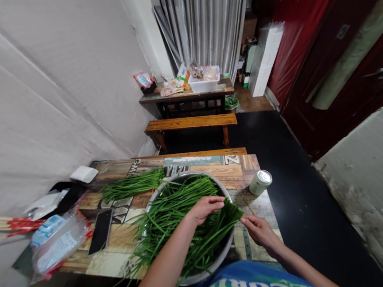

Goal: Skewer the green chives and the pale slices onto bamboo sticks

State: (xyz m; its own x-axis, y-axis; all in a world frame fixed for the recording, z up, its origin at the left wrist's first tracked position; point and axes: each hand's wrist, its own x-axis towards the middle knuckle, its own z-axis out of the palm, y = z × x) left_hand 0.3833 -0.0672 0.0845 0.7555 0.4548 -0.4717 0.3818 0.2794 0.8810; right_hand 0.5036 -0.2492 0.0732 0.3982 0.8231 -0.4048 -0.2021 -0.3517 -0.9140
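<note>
Lower centre: left hand point(204, 207) rests flat, fingers loose, on long green chives point(185, 221) heaping round metal basin point(219, 260); right hand point(258, 228) pinches thin wooden skewer point(245, 202). Small sorted bundle point(133, 184) lies on bench point(238, 167); most remains.

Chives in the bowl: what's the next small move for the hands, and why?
Probably the right hand slides its thin skewer toward the chives. The left hand lies on the pile in the metal bowl, fingers curled over the leaves, and the right hand pinches the skewer by the cut ends. Whether any leaves are actually gripped is unclear.
</note>
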